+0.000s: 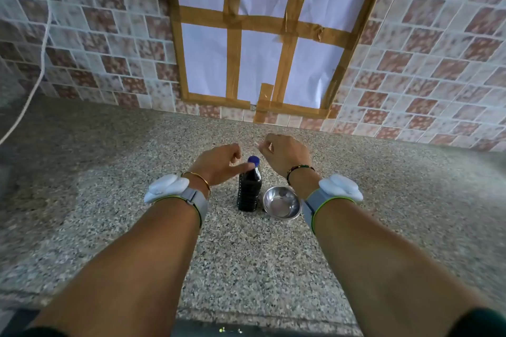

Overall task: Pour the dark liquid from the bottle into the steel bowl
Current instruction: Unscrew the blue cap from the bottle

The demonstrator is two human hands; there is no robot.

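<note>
Bottle [249, 189] stands upright on counter [109, 200], blue cap [253, 160] on, nearly full of dark liquid. Steel bowl [282, 202] just beside it on right, empty.

Handling, as judgement: full bottle rather heavy; thin ribbed plastic, may give under squeeze; ribs help grip. Best hold at middle of body, other hand for cap. Bowl light, may slide.

Left hand [219, 163] above bottle, fingers loosely curled, thumb near cap, holding nothing. Right hand [284, 154] hovers behind, loosely curled, holding nothing.
</note>
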